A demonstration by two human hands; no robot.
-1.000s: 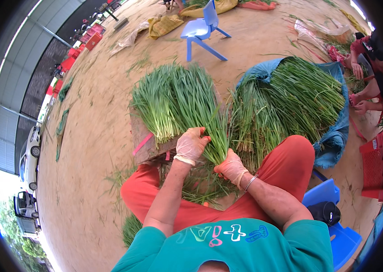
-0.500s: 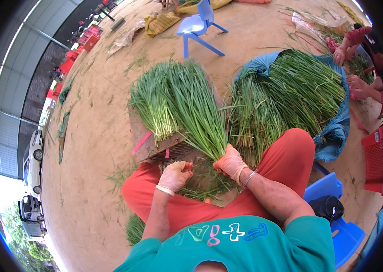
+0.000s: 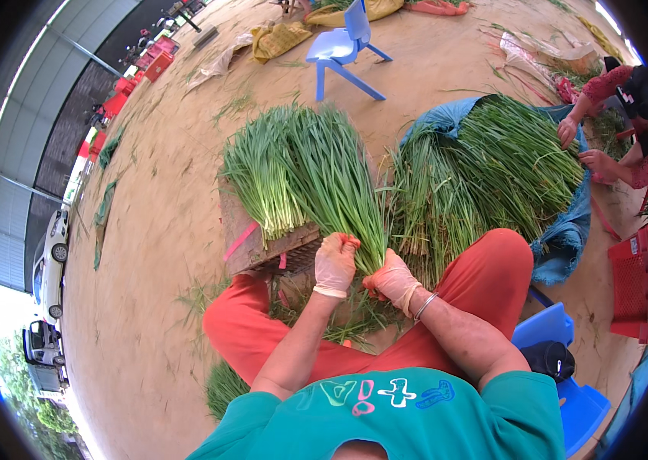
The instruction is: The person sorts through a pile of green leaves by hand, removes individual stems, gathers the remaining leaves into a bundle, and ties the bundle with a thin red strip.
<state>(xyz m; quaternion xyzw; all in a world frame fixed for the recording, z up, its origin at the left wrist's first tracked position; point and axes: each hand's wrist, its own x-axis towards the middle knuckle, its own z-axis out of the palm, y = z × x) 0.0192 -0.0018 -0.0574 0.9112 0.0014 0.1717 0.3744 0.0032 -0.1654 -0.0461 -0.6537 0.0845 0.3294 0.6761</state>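
Well off to the left of the left grip stood a white car (image 3: 46,268), with a truck (image 3: 46,341) nearer the lower edge. Red crates (image 3: 159,66) stood beyond the left grip, at the upper left. Lower left of the same grip, loose greens (image 3: 224,387) lay beside the person's knee.

The counter (image 3: 251,261) was positioned ahead and to the left of the left grip. A pink strap (image 3: 241,241) hung at its left edge. Stacked greens (image 3: 262,176) rested on it, pale stem ends toward the person.

The left grip (image 3: 335,264), gloved, had its fingers curled at the left side of the bunch (image 3: 351,192). It could not be told whether the fingers were closed on a leaf. A blue chair (image 3: 333,46) stood well ahead of this grip; scraps (image 3: 347,314) lay below it.

The bunch extended forward from the right grip (image 3: 391,280), its leaves alongside the stacked greens. The right grip, also gloved, was clasped around the stem ends. A bracelet (image 3: 426,306) encircled the right wrist.

Right of the right grip, sack greens (image 3: 508,169) lay on a blue sack (image 3: 561,249). A second chair (image 3: 546,326) stood lower right, supporting a black pouch (image 3: 547,360). Farther right were a co-worker's hands (image 3: 598,162) and a red basket (image 3: 630,284).
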